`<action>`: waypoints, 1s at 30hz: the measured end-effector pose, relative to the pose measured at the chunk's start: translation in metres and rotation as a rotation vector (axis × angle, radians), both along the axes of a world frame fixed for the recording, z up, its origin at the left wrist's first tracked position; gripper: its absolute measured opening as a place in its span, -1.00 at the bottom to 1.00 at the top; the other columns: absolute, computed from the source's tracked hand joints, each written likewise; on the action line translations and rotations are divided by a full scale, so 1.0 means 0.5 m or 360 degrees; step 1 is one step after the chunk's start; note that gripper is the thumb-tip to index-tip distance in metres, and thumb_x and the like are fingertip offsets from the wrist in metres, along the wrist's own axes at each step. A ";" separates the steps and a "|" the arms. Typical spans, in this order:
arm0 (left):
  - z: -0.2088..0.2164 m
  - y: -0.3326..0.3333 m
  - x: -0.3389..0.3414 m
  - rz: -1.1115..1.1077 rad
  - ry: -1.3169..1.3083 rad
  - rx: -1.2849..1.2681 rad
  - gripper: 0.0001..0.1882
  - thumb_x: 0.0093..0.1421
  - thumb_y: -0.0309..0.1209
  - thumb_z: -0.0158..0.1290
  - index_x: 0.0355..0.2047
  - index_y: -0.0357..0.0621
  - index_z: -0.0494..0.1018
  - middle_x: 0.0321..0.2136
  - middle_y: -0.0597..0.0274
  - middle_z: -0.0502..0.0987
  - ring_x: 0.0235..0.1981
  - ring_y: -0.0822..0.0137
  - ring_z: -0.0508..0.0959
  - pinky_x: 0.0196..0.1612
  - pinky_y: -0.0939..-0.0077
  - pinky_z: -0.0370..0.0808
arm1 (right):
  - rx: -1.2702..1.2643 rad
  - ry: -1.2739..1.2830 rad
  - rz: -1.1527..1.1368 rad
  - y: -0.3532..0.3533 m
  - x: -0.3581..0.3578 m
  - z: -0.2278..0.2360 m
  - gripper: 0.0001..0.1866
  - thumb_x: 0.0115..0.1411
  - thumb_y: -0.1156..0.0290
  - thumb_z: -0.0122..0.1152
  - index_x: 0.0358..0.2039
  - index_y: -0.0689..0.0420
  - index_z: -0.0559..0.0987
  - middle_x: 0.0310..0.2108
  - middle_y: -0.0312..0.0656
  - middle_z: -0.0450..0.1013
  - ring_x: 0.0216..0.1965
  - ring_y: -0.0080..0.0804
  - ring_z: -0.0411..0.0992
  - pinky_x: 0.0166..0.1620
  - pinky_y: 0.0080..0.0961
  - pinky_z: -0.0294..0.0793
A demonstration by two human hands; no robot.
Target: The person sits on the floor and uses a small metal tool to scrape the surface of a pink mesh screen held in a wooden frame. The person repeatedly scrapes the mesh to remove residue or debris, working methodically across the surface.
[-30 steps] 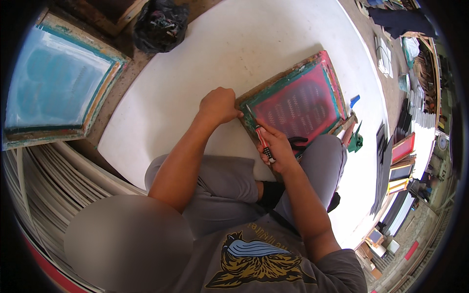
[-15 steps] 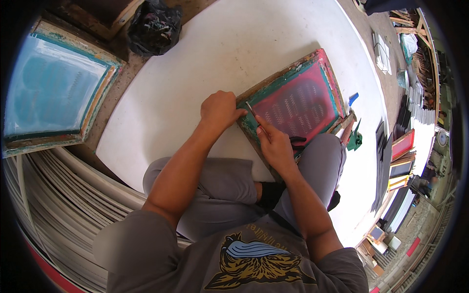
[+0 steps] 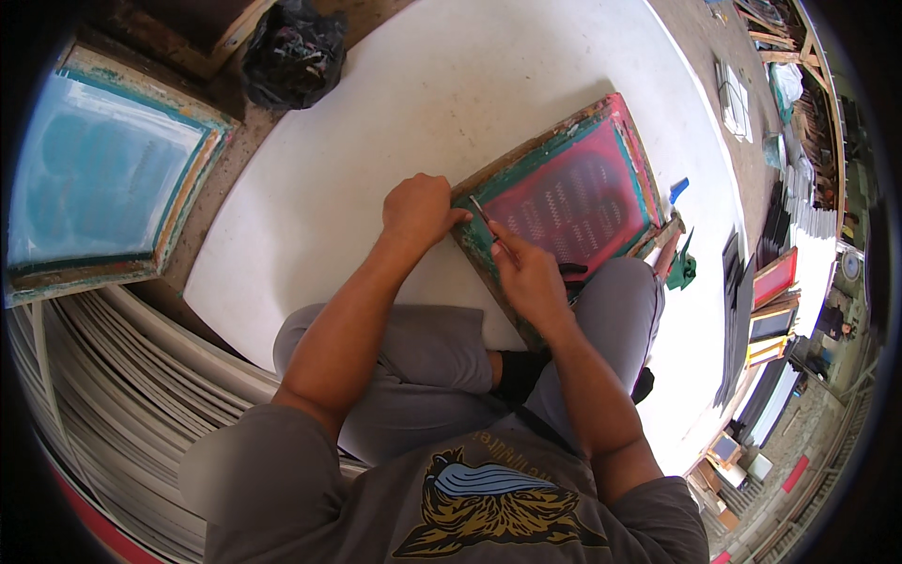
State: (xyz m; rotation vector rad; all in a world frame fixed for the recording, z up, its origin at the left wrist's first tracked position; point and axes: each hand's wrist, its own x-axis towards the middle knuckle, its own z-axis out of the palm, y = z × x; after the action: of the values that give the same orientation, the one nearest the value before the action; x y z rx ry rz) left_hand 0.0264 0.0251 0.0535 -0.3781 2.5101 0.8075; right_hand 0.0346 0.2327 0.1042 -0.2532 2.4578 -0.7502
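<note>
A wooden-rimmed screen-printing frame [image 3: 575, 200] lies tilted in front of me, its mesh pink with a green border and rows of small pale marks. My left hand [image 3: 419, 209] is closed on the frame's near-left corner, its thumb on the rim. In my right hand [image 3: 532, 280] is a slim screwdriver-like tool [image 3: 479, 209]; its metal shaft meets the green border by that corner, and my fingers hide most of its handle. A black curved object [image 3: 572, 270] shows beside my right hand, partly covered.
The white sheet surface [image 3: 413, 89] is under me. A blue screen frame [image 3: 108, 174] stands at left, above stacked grey strips [image 3: 141, 376]. A black plastic bag [image 3: 294, 56] sits at the far left. A blue tool [image 3: 679, 190] and green cloth [image 3: 683, 265] lie right.
The tool and my right fingers have shifted slightly at the frame's corner. My left hand keeps its grip, nearly unmoved.
</note>
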 end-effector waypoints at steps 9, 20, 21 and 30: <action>0.002 -0.004 -0.004 -0.0004 -0.0041 0.0026 -0.49 0.07 0.05 0.46 -0.32 -0.20 0.72 -0.34 -0.04 0.72 -0.24 -0.05 0.75 -0.24 0.08 0.68 | 0.0552 0.0016 0.0219 -0.053 -0.012 0.060 -0.56 0.44 0.23 0.09 0.31 -0.17 0.56 -0.17 0.18 0.66 -0.09 0.29 0.62 0.04 0.16 0.56; 0.007 0.005 -0.007 -0.0102 -0.0002 -0.0061 -0.49 0.09 0.05 0.45 -0.28 -0.18 0.72 -0.34 -0.04 0.71 -0.21 -0.05 0.75 -0.23 0.09 0.68 | 0.0361 0.0075 0.0128 -0.053 0.005 0.012 -0.57 0.41 0.29 0.15 0.27 -0.02 0.59 -0.25 0.23 0.64 -0.15 0.30 0.62 -0.01 0.12 0.58; 0.010 0.005 -0.010 -0.0116 0.0000 -0.0073 -0.50 0.09 0.05 0.45 -0.28 -0.18 0.71 -0.34 -0.03 0.71 -0.21 -0.05 0.75 -0.23 0.09 0.68 | 0.0234 0.0068 0.0070 -0.044 0.006 0.005 -0.57 0.41 0.31 0.16 0.26 0.00 0.59 -0.24 0.25 0.64 -0.14 0.30 0.61 -0.01 0.11 0.58; 0.005 0.000 -0.009 -0.0107 0.0003 -0.0074 -0.48 0.08 0.05 0.45 -0.29 -0.21 0.72 -0.35 -0.05 0.71 -0.25 -0.07 0.75 -0.23 0.06 0.69 | -0.0281 0.0201 -0.0048 0.008 0.029 -0.065 -0.57 0.40 0.32 0.20 0.26 0.06 0.60 -0.22 0.25 0.62 -0.18 0.28 0.61 -0.09 0.03 0.58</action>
State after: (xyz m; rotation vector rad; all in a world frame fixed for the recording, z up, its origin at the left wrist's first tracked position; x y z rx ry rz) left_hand 0.0220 0.0250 0.0558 -0.3072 2.5328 0.7250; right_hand 0.0489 0.2367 0.0717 -0.3402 2.5201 -0.9940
